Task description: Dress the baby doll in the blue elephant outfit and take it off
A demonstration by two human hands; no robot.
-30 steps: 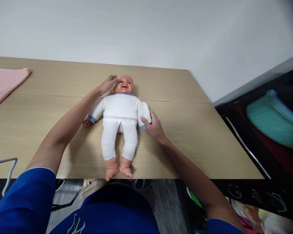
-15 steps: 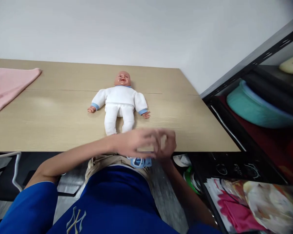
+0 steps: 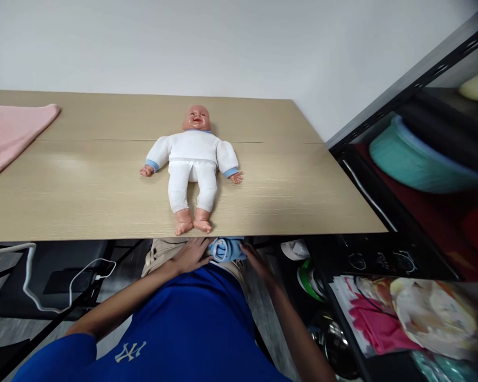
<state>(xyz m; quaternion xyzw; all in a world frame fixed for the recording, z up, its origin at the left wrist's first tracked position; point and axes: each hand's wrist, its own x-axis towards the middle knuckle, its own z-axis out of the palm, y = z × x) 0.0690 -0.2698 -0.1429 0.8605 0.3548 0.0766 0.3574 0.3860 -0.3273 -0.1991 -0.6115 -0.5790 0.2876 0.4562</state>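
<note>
A baby doll (image 3: 193, 159) lies on its back on the table, face up, in a white outfit with blue cuffs. Below the table's front edge, on my lap, rests a rolled light-blue cloth (image 3: 226, 249) with white trim. My left hand (image 3: 191, 254) lies flat beside it, fingers spread and their tips close to the roll. On the other side, my right hand (image 3: 252, 255) reaches the roll's right end with its fingers stretched out, partly hidden under the table edge. Neither hand is closed around the cloth.
A pink cloth (image 3: 11, 132) covers the left end of the wooden table (image 3: 83, 207). To the right, a black shelf holds a teal basin (image 3: 422, 159). Lower right sit papers and a pink item (image 3: 376, 323). A white cable (image 3: 27, 276) hangs at left.
My hands, raised together and blurred in front of the table edge, have come down and apart to either side of the blue roll on my lap. The doll's feet are now uncovered.
</note>
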